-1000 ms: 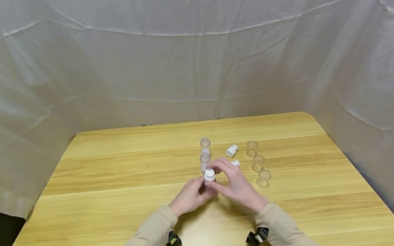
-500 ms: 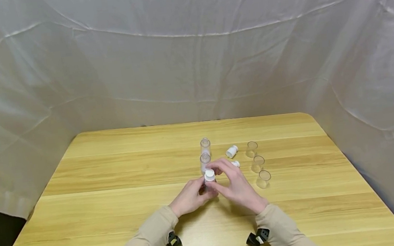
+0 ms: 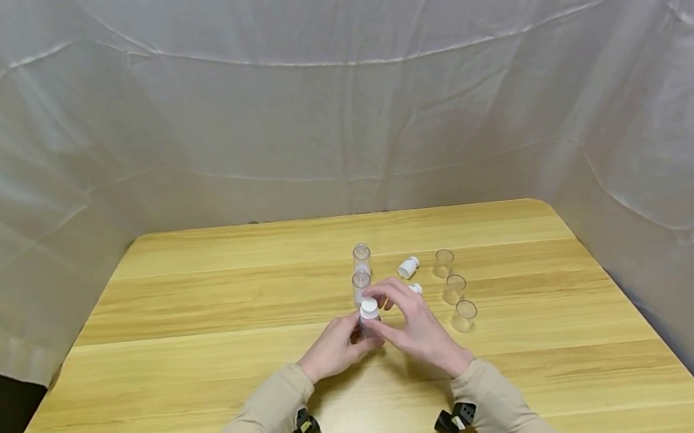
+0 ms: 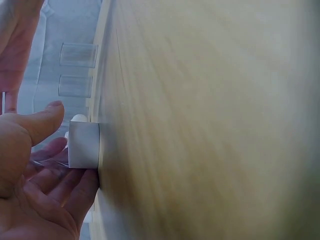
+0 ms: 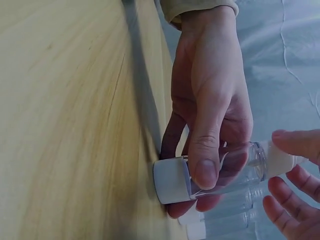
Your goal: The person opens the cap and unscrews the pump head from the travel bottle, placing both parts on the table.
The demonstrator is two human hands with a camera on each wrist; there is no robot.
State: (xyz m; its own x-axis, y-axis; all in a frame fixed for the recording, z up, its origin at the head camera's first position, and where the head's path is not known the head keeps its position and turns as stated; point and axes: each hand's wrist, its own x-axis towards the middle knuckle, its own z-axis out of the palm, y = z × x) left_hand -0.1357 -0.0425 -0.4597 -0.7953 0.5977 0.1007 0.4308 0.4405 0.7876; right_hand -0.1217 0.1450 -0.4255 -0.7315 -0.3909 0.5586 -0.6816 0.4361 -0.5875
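Note:
Close in front of the person stands a clear bottle [image 5: 232,172] with a white base [image 4: 84,145]. The left hand [image 3: 336,348] grips its transparent body, thumb on one side and fingers on the other, as the right wrist view shows. At the bottle's top is a white screw-on top piece [image 3: 369,308]. Thumb and curled fingers of the right hand [image 3: 416,319] are around this piece. Behind them, two more clear bottles stand in line, a far one [image 3: 361,256] and a nearer one [image 3: 361,285]. The right hand partly hides a white top piece [image 3: 416,288].
Another white top piece [image 3: 408,267] lies on its side on the wooden table [image 3: 189,299]. To its right, three clear cylindrical covers stand in a row: a far cover [image 3: 444,264], a middle cover [image 3: 454,290] and a near cover [image 3: 463,317]. Grey-white sheeting [image 3: 336,118] surrounds the table.

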